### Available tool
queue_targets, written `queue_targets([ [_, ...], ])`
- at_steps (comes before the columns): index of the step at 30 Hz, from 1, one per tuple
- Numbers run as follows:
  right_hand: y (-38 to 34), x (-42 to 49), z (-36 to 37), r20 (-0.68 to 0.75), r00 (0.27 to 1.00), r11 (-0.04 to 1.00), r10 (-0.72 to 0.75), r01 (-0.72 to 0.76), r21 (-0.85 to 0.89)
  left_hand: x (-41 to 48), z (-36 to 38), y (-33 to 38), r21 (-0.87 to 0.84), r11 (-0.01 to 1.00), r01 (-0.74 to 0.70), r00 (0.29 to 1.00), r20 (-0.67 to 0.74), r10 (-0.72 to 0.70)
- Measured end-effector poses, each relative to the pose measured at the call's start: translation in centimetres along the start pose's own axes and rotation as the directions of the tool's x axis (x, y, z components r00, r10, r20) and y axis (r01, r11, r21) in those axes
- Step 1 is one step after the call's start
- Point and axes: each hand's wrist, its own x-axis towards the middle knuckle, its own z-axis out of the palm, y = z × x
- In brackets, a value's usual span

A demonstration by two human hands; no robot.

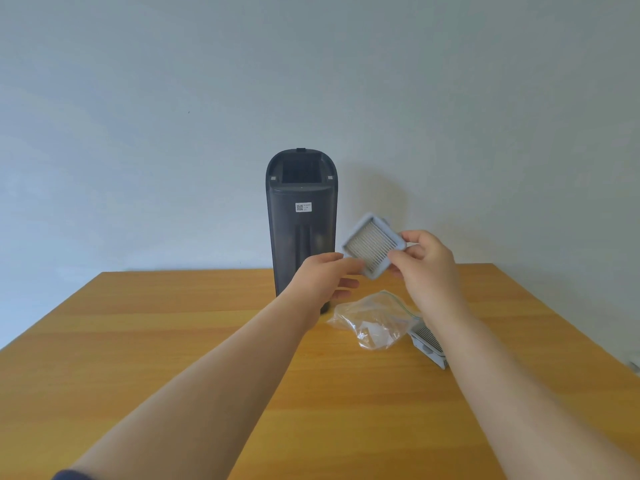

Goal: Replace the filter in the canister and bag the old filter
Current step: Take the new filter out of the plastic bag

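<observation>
Filter (374, 244) between both hands, above bag (375, 320).

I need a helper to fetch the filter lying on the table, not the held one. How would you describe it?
On the wooden table, look right of the crumpled clear bag. The grey filter lies there, partly hidden by the right forearm; its twin is held up in both hands.

Dark grey canister (302, 230) with a white QR label (303, 207). Pale grey filter (374, 245), white pleats in fine stripes. Clear bag (374, 320), green-blue seal strip. Second grey filter (429, 344), striped. Honey-brown wood-grain counter (173, 341). Pale blue-grey wall (138, 98).
</observation>
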Motion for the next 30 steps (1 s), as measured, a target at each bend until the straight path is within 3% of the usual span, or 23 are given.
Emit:
queue_targets([
  [6, -0.5, 0.2, 0.1, 0.086, 0.976, 0.940, -0.203, 0.218, -0.261, 0.4, -0.5, 0.8, 0.107, 0.990, -0.088, 0.995, -0.034, 0.092],
  [9, -1.0, 0.1, 0.4, 0.082, 0.967, 0.928, -0.242, 0.255, -0.271, 0.5, -0.5, 1.1, 0.154, 0.981, -0.119, 0.991, -0.043, 0.127],
  [16, -1.9, 0.3, 1.2, 0.130, 0.985, 0.976, -0.116, 0.138, -0.168, 0.3, -1.4, 2.4, 0.000, 0.985, -0.175, 0.980, -0.100, 0.174],
  [21, -2.7, 1.0, 2.0, 0.202, 0.979, 1.000, -0.022, 0.019, 0.019, 0.2, -2.0, 3.5, 0.047, 0.973, -0.226, 0.964, -0.136, 0.230],
  [24, -3.6, 1.7, 2.4, 0.165, 0.986, 0.994, -0.003, -0.015, 0.108, 0.0, -2.7, 4.6, 0.076, 0.961, -0.266, 0.951, -0.142, 0.274],
  [27, -4.4, 3.1, 3.0, 0.094, 0.995, 0.973, 0.040, -0.060, 0.221, 0.1, -3.9, 5.9, 0.070, 0.954, -0.291, 0.918, -0.261, 0.299],
  [30, -5.4, 4.6, 3.7, 0.049, 0.997, 0.954, 0.057, -0.068, 0.292, 0.9, -5.3, 6.4, 0.165, 0.939, -0.301, 0.815, -0.466, 0.343],
])
